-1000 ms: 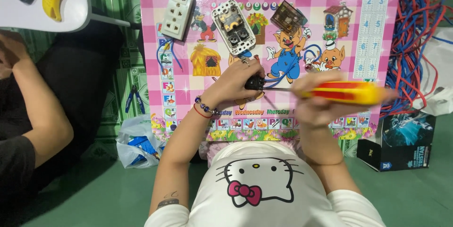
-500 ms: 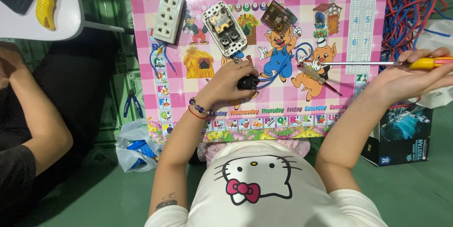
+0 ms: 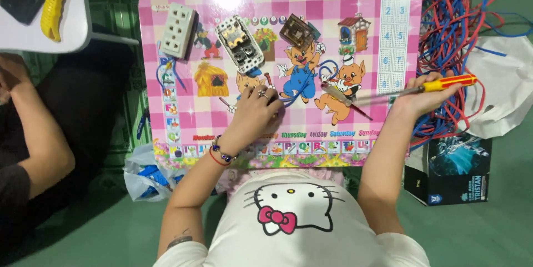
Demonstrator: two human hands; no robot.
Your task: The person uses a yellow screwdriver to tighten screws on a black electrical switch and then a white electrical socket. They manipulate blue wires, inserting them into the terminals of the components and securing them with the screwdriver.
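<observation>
Screwdriver (image 3: 438,85) gripped by right hand (image 3: 417,96) fingers; left hand (image 3: 256,112) fingers curled over something hidden on pink counter (image 3: 355,17).

The person wears a white shirt (image 3: 288,217) with a cartoon cat face and a pink bow (image 3: 280,220). The left wrist has bead bracelets (image 3: 219,153). A ring (image 3: 260,94) sits on one finger.
</observation>
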